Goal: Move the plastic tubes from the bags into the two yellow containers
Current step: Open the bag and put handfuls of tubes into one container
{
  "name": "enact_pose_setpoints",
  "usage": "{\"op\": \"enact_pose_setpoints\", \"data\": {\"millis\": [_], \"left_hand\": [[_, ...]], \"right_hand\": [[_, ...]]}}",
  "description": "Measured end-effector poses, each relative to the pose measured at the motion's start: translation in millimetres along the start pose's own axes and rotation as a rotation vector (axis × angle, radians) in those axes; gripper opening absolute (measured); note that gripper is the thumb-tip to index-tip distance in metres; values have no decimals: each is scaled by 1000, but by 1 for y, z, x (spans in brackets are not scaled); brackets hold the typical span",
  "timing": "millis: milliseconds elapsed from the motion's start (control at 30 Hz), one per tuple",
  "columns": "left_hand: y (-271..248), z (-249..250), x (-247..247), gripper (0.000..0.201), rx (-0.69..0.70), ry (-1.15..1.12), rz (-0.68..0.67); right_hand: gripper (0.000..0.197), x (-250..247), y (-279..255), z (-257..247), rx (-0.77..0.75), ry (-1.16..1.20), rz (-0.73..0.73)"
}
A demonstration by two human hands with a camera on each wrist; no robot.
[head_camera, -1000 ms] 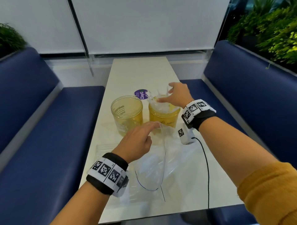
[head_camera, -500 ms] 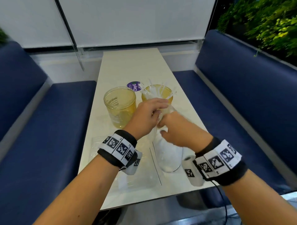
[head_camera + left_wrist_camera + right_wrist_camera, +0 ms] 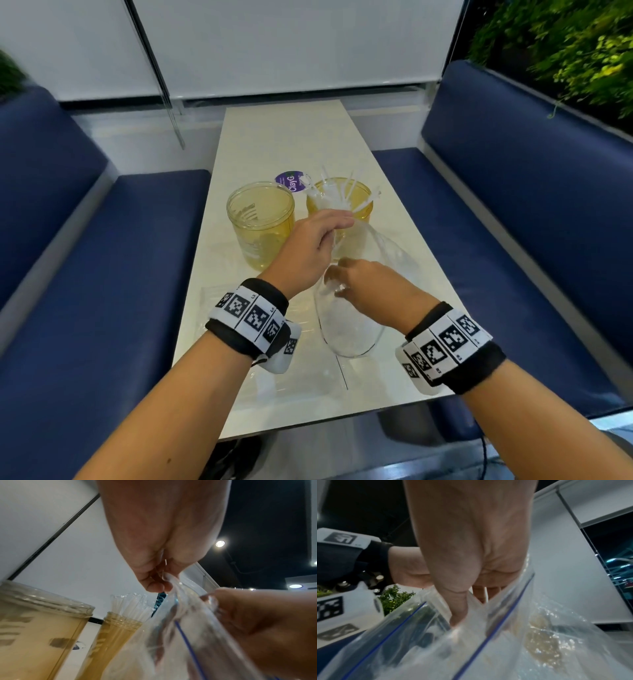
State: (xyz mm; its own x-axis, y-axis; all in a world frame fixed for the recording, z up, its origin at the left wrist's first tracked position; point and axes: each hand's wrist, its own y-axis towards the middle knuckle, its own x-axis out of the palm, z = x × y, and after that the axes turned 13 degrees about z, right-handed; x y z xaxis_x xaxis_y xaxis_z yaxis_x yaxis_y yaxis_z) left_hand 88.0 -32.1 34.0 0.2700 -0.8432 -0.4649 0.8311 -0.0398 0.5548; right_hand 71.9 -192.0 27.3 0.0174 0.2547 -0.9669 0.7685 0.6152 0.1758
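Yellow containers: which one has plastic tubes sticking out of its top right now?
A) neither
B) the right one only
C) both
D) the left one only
B: white plastic tubes stand up out of the right yellow container, while the left yellow container shows none above its rim.

left hand point(image 3: 310, 255) pinches the clear bag point(image 3: 352, 325) while right hand point(image 3: 371, 291) reaches inside it.
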Motion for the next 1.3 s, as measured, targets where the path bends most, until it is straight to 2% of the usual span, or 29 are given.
{"op": "enact_pose_setpoints", "data": {"millis": [100,200,300,400,500,567,633,700,767,800,867,900,1033,1067,1133,1167,1233,1300], "left_hand": [[-6,2,-4,49,-118,-87,-42],[-13,1,-10,67,-171,-176,-113],[-18,-2,-13,66,-183,-294,-165],[-25,-4,-7,69,-212,-224,-142],[-27,-1,10,74,-237,-218,-46],[-25,1,23,65,-229,-248,59],[-21,4,31,44,-261,-224,179],[-19,4,36,34,-282,-242,249],[-18,2,38,34,-268,-265,248],[-18,1,39,31,-264,-265,237],[-20,0,41,22,-274,-259,231],[-20,1,41,17,-281,-264,233],[-15,2,42,24,-329,-184,225],[-16,2,42,25,-343,-174,224],[-18,4,39,17,-351,-190,247],[-19,7,36,5,-337,-215,257],[-20,8,30,23,-308,-246,293],[-19,8,25,24,-302,-282,291]], "right_hand": [[30,-12,6,1,37,31,92],[30,-26,11,2,85,137,200],[26,-41,14,1,131,253,279],[18,-55,17,0,185,307,302],[30,-68,23,-9,189,344,328],[33,-75,27,-16,171,360,351],[28,-78,30,-21,151,355,391],[32,-82,32,-24,129,262,450],[48,-89,35,-27,125,181,519],[54,-94,37,-28,118,222,572],[49,-99,46,-33,50,326,674],[44,-98,52,-34,3,339,678],[38,-73,63,-38,-35,170,465],[37,-69,63,-37,-27,172,455],[37,-66,61,-34,-25,252,516],[47,-66,60,-31,-23,257,578],[66,-62,60,-26,39,173,669],[64,-54,61,-23,138,98,635]]}}
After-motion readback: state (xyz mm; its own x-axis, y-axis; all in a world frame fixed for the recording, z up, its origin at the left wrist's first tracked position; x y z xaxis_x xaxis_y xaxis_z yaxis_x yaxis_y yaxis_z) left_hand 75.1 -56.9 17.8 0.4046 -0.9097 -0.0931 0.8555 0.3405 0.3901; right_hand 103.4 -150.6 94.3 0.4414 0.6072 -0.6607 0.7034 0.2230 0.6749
